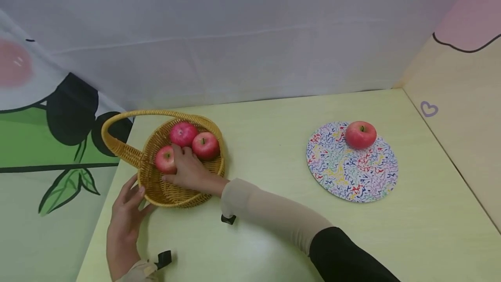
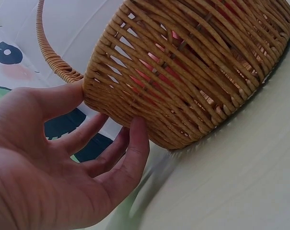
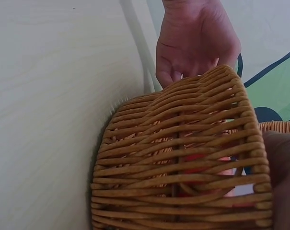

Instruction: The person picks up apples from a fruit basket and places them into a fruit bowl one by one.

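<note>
A woven wicker basket with a tall arched handle stands at the table's left, with three red apples inside. My left hand holds its near left side, fingertips at the rim and against the outer wall. My right hand reaches over the near rim into the basket. Its fingers lie along the right side of the left apple, thumb just below it; I cannot tell whether they grip it. Another apple sits right of the fingertips, and a deeper pink one behind.
A round plate-like board with a multicoloured squiggle pattern lies on the right of the pale table. One red apple rests near its far edge. A white cloth wall stands behind, a printed panel on the left.
</note>
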Motion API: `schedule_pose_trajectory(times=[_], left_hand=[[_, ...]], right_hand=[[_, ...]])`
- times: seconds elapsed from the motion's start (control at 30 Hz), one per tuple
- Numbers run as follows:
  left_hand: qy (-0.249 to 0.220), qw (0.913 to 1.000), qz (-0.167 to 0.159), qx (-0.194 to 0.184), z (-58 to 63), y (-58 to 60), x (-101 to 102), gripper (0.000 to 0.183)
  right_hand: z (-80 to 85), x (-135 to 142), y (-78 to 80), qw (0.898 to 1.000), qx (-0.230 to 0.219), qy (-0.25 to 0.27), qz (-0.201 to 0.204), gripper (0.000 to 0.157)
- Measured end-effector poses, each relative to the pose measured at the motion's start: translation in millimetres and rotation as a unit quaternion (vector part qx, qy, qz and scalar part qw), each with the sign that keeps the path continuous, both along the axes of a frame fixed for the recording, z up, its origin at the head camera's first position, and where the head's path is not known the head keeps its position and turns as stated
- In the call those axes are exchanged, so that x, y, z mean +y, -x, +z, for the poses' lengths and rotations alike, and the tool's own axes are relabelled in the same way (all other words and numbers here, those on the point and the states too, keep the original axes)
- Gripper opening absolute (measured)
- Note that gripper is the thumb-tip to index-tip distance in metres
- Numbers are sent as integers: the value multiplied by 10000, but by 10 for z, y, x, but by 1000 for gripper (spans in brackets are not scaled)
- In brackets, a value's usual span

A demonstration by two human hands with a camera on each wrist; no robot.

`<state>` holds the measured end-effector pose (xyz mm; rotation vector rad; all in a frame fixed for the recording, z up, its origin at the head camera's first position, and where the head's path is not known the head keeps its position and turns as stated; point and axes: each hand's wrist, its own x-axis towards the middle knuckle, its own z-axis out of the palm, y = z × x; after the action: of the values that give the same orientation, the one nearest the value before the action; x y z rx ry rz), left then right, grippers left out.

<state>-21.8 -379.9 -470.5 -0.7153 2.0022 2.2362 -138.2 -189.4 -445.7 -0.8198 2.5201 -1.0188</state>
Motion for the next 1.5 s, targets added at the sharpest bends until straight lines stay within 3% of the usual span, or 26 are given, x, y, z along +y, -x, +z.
schedule_pose_trajectory(times=[0.27, 0.67, 1.5], left_hand=[[75, 9999, -8, -70, -6, 14, -1, 64], [53, 9999, 45, -84, -27, -22, -22, 65], [128, 9999, -24, -112, -4, 3, -8, 65]], right_hand=[[-7, -17, 59, 9999, -68, 68, 57, 92], [-89, -107, 149, 9994, -180, 15, 291, 102], [-124, -111, 226, 9986, -10, 366, 386, 91]])
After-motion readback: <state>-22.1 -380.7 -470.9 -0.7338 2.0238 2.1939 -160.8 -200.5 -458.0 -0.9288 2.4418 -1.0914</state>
